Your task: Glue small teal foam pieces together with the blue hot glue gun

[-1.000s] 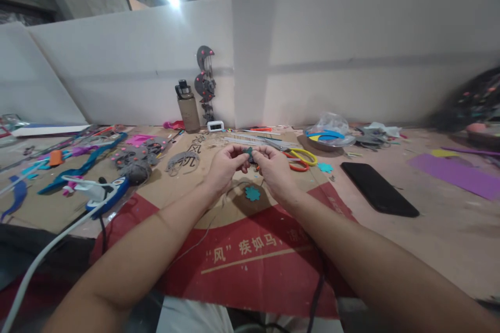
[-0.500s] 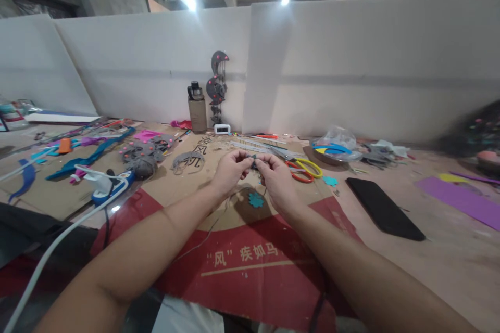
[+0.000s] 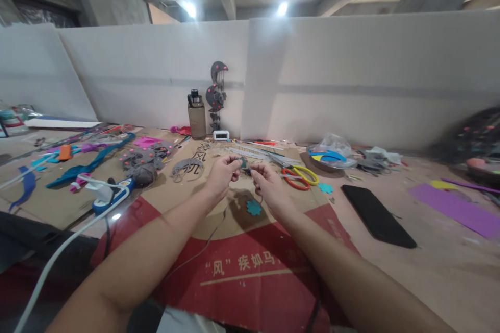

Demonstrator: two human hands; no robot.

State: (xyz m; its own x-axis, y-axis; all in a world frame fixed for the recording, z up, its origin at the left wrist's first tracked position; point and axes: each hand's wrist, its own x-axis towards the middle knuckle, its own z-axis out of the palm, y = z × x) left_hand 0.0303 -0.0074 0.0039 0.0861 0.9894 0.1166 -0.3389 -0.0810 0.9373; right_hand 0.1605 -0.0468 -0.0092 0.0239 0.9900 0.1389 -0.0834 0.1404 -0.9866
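Above the cardboard sheet point(image 3: 182, 205), my left hand point(image 3: 222, 176) pinches a small dark teal piece point(image 3: 244, 163) between thumb and fingertips. Just right of it, my right hand point(image 3: 269, 183) is closed in a pinch on something small and dark, too fine to make out. A scalloped teal flower cutout point(image 3: 254, 207) lies flat on the cardboard below my hands. One thin grey thread point(image 3: 211, 235) trails over the cardboard toward my lap.
Scissors with red and yellow handles point(image 3: 307, 175) lie right of my hands, near another teal cutout point(image 3: 325, 188) and a black phone point(image 3: 377, 215). Behind stand a bottle point(image 3: 197, 117) and a small white clock point(image 3: 221, 136). A power strip point(image 3: 113, 196) with a white cable sits left.
My hands have moved slightly apart and a little lower in view. The teal piece now shows more clearly at my left fingertips, with a gap to my right hand.
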